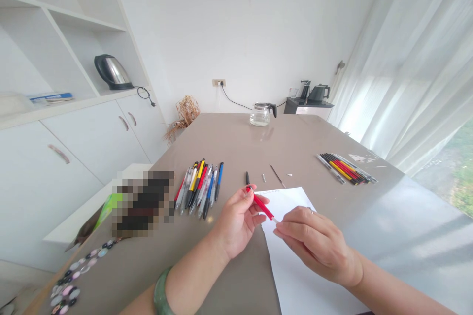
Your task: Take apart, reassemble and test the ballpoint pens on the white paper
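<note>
My left hand [238,219] is closed around the barrel of a red pen [261,205], holding it slanted above a white sheet of paper [295,261]. My right hand [314,241] pinches the pen's tip end with its fingertips. Just beyond the paper lie loose pen parts: a black cap piece [247,177], a thin refill [277,175] and two tiny bits. A green bangle [161,291] circles my left wrist.
A bunch of several mixed pens [199,186] lies left of the hands; another row of pens [345,168] lies at the right. A glass coffee pot [261,113] stands at the table's far edge. A bead string [74,275] lies at the near left, next to a blurred patch.
</note>
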`<state>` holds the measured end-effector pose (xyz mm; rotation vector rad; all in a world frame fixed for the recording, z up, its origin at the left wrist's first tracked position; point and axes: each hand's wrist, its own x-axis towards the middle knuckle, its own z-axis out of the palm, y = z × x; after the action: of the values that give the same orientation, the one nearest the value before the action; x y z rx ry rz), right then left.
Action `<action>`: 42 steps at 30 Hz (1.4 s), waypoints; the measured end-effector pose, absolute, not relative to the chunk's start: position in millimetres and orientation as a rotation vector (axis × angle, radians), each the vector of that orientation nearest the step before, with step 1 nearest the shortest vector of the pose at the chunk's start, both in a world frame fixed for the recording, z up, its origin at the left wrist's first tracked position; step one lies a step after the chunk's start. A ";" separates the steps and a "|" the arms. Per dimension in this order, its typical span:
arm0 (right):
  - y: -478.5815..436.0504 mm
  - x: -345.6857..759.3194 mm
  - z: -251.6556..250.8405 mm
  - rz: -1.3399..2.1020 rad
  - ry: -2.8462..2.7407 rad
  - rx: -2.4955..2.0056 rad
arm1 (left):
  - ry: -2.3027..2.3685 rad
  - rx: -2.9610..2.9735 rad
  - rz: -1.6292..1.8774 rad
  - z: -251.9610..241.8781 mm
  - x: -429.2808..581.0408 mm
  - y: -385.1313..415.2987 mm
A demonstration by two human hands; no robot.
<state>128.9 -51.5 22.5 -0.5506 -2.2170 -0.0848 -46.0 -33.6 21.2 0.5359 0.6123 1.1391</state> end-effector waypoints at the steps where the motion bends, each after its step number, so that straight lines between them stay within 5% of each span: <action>1: -51.4 128.6 22.3 -0.084 -2.211 -0.557 | 0.609 0.535 1.139 21.2 -45.8 -33.7; 16: -49.9 121.2 26.0 0.264 -2.070 -0.830 | 0.626 0.573 1.079 19.2 -42.0 -36.3; 24: -33.2 124.2 24.2 0.872 -1.674 -1.204 | 0.633 0.715 0.925 17.3 -41.7 -39.7; 37: -25.4 122.7 19.1 1.463 -1.757 -0.918 | 0.555 0.748 0.750 20.9 -39.8 -44.3; 42: -21.4 127.1 17.8 1.210 -1.862 -1.101 | 0.582 0.714 0.836 16.3 -40.3 -41.7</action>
<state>127.1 -21.4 17.8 -1.1007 -1.8616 1.2098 -40.3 -41.7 16.3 0.7136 0.5819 0.8357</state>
